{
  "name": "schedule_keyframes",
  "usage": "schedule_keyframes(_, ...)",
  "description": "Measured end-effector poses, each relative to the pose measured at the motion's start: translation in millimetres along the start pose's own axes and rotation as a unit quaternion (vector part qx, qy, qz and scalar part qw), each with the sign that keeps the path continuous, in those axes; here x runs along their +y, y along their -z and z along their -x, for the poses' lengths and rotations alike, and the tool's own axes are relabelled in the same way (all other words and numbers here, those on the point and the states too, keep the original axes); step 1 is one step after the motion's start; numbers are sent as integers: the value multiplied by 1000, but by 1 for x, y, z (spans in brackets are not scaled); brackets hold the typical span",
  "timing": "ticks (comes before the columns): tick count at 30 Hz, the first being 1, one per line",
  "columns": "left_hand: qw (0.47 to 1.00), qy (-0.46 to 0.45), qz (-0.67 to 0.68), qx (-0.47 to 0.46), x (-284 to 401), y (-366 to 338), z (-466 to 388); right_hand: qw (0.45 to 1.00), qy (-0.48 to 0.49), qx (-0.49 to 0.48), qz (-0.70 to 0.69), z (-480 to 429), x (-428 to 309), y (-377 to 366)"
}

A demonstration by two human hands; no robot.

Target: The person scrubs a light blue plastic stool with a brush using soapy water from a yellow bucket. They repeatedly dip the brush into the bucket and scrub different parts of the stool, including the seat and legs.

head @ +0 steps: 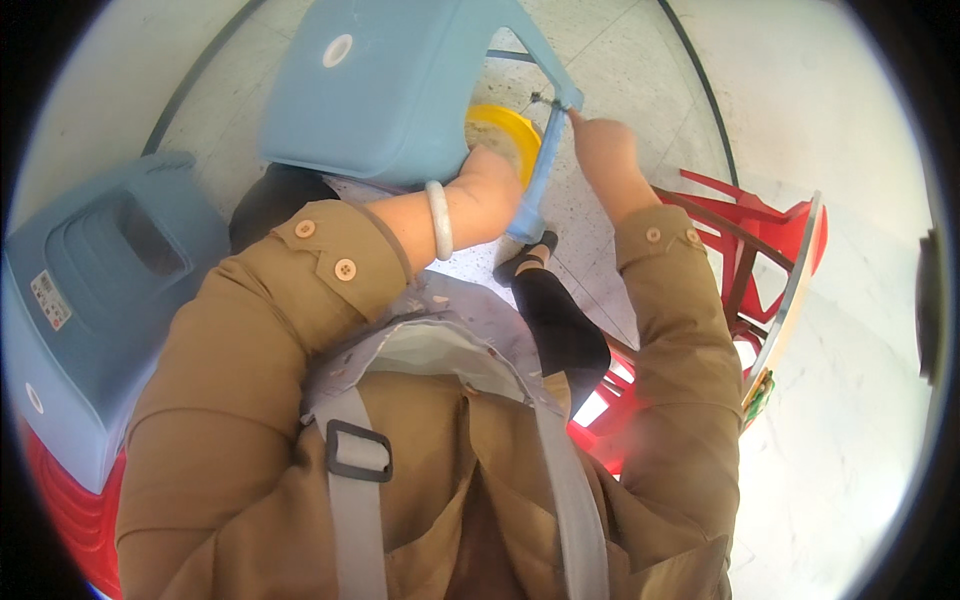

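A blue plastic stool [360, 90] lies tipped over in front of me. My left hand [491, 180], with a pale bangle [439, 220] at the wrist, reaches in at the stool's open underside. Its fingers are hidden behind the stool's side, so its grip cannot be seen. My right hand [604, 146] is closed at the end of a stool leg [551, 146]. From its fingertips a thin, dark-bristled brush [546, 99] points left across that leg. A yellow basin [517, 131] stands on the floor beyond, partly covered by the stool and my left hand.
A second blue plastic stool [97, 300] rests on red plastic seating [75, 510] at my left. To the right are a red chair [795, 232] and a light-topped table [825, 390]. My shoe [525, 259] is on the speckled tile floor [622, 60], just below the tipped stool.
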State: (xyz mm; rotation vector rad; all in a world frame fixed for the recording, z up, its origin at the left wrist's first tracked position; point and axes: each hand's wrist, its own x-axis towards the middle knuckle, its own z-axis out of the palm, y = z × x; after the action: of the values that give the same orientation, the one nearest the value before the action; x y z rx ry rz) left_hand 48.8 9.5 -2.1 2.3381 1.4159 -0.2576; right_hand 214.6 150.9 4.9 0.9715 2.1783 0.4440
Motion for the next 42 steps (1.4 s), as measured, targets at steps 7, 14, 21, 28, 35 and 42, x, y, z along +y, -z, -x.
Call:
schedule_keyframes(7,999,-18,-13,44,0,-6,2,996,62,-41,43,2,-1,-6)
schedule_keyframes(14,994,-35,-76,66,0,-10,4,999,-47,16,-20,-13,8,7)
schedule_keyframes(21,999,-11,-17,44,-6,-3,5,992,89,-85,1,41,-6,-6)
schedule_keyframes(28,1000,4,10,-12,-10,1,2,996,22,-58,-67,48,-13,3)
schedule_keyframes(35,1000,-16,-8,-22,-7,2,2,984,44,-113,-130,115,-38,-22)
schedule_keyframes(42,1000,-10,7,-8,-11,-5,5,962,-97,50,-250,35,-44,-66)
